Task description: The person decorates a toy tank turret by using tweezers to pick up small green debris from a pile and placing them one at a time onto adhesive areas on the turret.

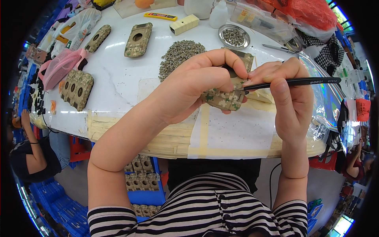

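Note:
My left hand (189, 85) is closed around a camouflage-patterned case (223, 102), tilted above the near part of the table. Its fingers cover much of the case, and a dark opening shows between them. My right hand (294, 98) pinches slim black tweezers (298, 82) between thumb and fingers. Their narrow tip points left and meets the case beside my left fingertips. Whether a small part sits at the tip is too fine to tell. Just beyond my left hand lies a heap of small metal parts (179, 55). A round metal dish (235, 36) holds more of them.
Other camouflage cases (138, 39) lie on the white table (114, 71), some at its left. Toward the back are a yellow cutter knife (160, 16), a cream block (184, 25) and a squeeze bottle (219, 15). Metal tweezers (278, 48) lie right. Shiny film (321, 94) borders my right hand.

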The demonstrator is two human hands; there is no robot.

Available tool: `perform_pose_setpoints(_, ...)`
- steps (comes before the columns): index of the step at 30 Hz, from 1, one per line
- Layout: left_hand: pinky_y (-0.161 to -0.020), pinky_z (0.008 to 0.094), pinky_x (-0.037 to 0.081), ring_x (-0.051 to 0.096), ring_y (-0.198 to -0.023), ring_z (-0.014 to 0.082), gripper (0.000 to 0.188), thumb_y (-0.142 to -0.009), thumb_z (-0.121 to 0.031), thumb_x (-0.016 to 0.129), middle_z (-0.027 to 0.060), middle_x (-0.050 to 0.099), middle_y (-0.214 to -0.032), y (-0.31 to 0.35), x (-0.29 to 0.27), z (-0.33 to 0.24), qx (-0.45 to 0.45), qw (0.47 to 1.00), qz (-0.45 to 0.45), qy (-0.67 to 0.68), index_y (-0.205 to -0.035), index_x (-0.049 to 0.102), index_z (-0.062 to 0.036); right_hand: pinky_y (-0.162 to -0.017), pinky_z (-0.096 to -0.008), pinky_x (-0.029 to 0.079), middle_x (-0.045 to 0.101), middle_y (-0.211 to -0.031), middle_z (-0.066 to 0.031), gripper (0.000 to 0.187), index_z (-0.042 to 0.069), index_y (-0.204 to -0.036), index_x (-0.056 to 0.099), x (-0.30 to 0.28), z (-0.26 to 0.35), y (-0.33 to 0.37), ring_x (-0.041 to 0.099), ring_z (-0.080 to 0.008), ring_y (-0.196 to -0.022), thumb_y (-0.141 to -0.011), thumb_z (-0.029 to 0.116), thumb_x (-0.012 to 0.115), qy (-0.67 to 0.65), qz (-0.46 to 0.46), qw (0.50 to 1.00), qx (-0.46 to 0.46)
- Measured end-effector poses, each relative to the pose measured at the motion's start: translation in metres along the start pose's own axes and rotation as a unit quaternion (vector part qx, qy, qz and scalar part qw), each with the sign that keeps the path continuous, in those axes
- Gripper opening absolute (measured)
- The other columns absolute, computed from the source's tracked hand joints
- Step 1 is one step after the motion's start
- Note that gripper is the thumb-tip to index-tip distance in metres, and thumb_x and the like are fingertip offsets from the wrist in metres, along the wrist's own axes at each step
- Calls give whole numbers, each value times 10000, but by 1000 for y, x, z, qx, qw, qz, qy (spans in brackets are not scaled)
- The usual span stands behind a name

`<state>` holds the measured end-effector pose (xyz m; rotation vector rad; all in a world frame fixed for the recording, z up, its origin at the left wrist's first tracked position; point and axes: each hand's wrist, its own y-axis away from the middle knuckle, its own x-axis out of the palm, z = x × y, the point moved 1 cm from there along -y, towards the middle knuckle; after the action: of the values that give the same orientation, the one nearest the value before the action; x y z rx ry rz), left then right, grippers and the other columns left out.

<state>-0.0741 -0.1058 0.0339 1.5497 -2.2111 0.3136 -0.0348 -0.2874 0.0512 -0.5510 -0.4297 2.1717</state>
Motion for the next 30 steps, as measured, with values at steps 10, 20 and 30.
perform_pose_setpoints(10, -571, 256, 512, 639, -865, 196, 276, -721, -132, 534, 116, 596, -931, 1, 2, -1, -3, 1000, -2, -5, -984, 505, -51, -817, -339, 462, 609, -840, -131, 203, -11, -907, 488, -1, 0, 0, 590, -218, -847, -970, 171, 424, 15, 6, 1000, -13)
perform_pose_setpoints(20, -558, 251, 510, 641, -858, 190, 279, -720, -130, 534, 117, 604, -920, 1, 1, 0, -3, 1000, -3, -8, -986, 502, -49, -829, -361, 460, 614, -843, -140, 196, -6, -898, 482, 0, 1, 0, 593, -228, -837, -967, 169, 429, 24, 4, 999, -36)
perform_pose_setpoints(30, -562, 253, 512, 641, -850, 186, 273, -724, -127, 530, 118, 606, -910, 1, 1, 0, 0, 1000, 0, -11, -985, 501, -52, -829, -363, 459, 619, -841, -151, 186, 1, -902, 474, 0, 1, 0, 592, -228, -832, -965, 173, 438, 27, 9, 999, -44)
